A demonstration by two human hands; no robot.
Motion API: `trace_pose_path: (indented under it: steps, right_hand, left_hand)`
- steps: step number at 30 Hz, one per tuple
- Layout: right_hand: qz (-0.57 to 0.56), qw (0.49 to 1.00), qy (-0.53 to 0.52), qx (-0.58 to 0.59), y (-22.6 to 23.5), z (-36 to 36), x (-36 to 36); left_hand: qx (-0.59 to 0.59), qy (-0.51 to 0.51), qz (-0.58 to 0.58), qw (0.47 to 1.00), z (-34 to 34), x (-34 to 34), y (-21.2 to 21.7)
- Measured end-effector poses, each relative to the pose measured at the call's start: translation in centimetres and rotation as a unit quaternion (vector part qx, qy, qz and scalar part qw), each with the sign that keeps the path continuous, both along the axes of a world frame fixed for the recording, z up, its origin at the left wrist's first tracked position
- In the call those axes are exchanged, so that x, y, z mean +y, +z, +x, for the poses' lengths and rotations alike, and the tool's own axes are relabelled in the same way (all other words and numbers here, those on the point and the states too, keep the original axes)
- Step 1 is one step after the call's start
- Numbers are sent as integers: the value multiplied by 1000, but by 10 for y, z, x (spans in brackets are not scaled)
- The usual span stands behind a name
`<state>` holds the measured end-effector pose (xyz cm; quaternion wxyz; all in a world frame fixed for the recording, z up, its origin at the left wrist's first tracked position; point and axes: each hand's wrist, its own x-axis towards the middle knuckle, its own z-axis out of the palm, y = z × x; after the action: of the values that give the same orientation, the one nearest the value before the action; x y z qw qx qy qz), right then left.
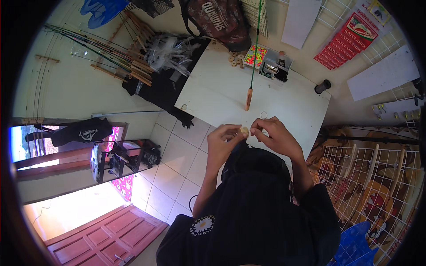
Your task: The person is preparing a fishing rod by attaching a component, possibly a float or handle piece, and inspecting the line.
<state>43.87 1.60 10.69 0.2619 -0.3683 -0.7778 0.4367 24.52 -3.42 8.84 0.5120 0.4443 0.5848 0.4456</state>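
"Left hand point(222, 141) first; what does it have?"

"A small pale round piece point(244, 131), pinched between thumb and fingertips; the fingers are curled in toward it, with little gap left at the tips."

"And the right hand point(276, 138)?"

"Just beside the same piece; its fingers are bent, thumb and forefinger drawn close together — whether they touch the piece or grip something thin, I cannot tell."

"Where exactly is the piece?"

"Held up between the two hands, in front of the dark shirt point(262, 208), by the near side of the white table point(213, 84)."

"What lies beyond it?"

"A thin wire-like loop point(264, 115), close past the right hand; then a green rod point(255, 57) with a tan handle point(249, 98), its butt toward the person; farther back, several tan discs point(235, 59) beside a tray of bright beads point(256, 56); next to that, a grey bin point(271, 71) with a small bottle point(281, 57) in it; and a dark spool point(323, 87) — off near the right-hand edge of the table."
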Motion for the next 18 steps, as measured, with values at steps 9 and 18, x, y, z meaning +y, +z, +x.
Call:
trace_pose_path:
  steps: [9, 18]
  right_hand:
    - [-109, 990, -69, 55, -5, 10, -4]
    - [-182, 977, -84, 74, -6, 38, 0]
  left_hand:
    - [118, 253, 171, 945, -35, 15, 0]
    - [102, 389, 216, 890, -81, 17, 4]
